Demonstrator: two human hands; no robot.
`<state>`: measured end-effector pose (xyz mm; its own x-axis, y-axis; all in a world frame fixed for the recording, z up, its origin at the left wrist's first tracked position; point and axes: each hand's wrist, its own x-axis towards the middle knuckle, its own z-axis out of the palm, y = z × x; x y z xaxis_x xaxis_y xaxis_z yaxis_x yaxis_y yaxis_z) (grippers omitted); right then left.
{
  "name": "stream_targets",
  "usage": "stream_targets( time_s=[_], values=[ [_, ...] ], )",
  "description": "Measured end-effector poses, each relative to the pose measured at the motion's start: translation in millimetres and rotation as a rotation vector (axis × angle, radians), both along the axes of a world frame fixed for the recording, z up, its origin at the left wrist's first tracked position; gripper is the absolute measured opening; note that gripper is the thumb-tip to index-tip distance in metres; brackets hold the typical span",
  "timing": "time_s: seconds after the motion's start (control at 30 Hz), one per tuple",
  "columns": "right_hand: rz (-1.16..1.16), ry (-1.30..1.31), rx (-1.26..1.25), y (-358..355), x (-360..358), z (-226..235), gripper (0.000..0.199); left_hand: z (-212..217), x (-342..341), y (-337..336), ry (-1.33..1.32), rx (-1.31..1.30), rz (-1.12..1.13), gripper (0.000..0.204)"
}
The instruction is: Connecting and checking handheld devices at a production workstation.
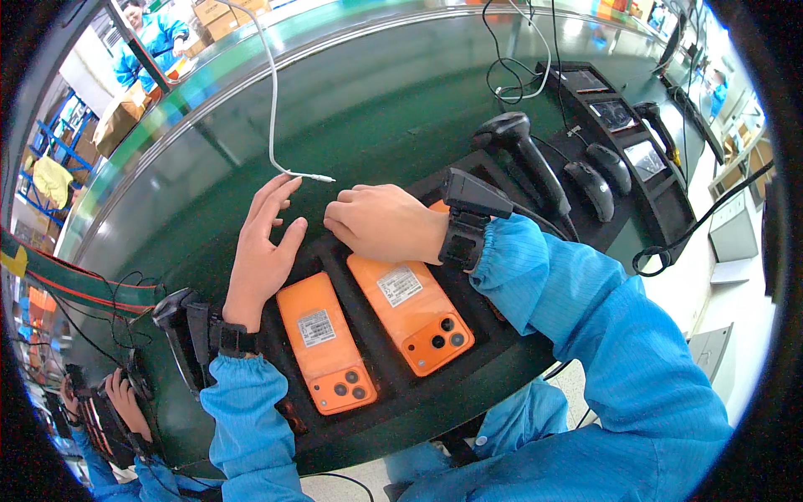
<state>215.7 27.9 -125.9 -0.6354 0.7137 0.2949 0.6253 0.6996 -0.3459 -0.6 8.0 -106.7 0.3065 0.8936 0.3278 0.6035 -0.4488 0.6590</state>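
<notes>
The grip of the left hand (263,247) stands wide, thumb apart from the fingers, its fingertips at a white cable (273,105); whether they touch cannot be told. The right hand (383,221) is curled above the far end of the right orange phone (411,314); its fingertips are hidden, so whether it holds anything cannot be told. The left orange phone (328,357) lies alongside, both camera-side up in a black tray (360,316) on the green worktop (360,100).
</notes>
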Motion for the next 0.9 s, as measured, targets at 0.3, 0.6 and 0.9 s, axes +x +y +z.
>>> stream_targets(
  time_s=[0.3, 0.6, 0.9],
  values=[
    [0.004, 0.021, 0.02, 0, 1, 0, 0.024, 4, 3, -4, -0.028, 0.021, -0.066, 0.059],
    [0.031, 0.252, 0.17, -2, 1, -9, 0.019, 4, 3, -8, -0.119, 0.009, -0.112, 0.054],
    [0.003, 0.226, 0.038, -5, 3, -1, 0.018, 6, 6, -9, -0.137, -0.018, -0.134, 0.052]
  ],
)
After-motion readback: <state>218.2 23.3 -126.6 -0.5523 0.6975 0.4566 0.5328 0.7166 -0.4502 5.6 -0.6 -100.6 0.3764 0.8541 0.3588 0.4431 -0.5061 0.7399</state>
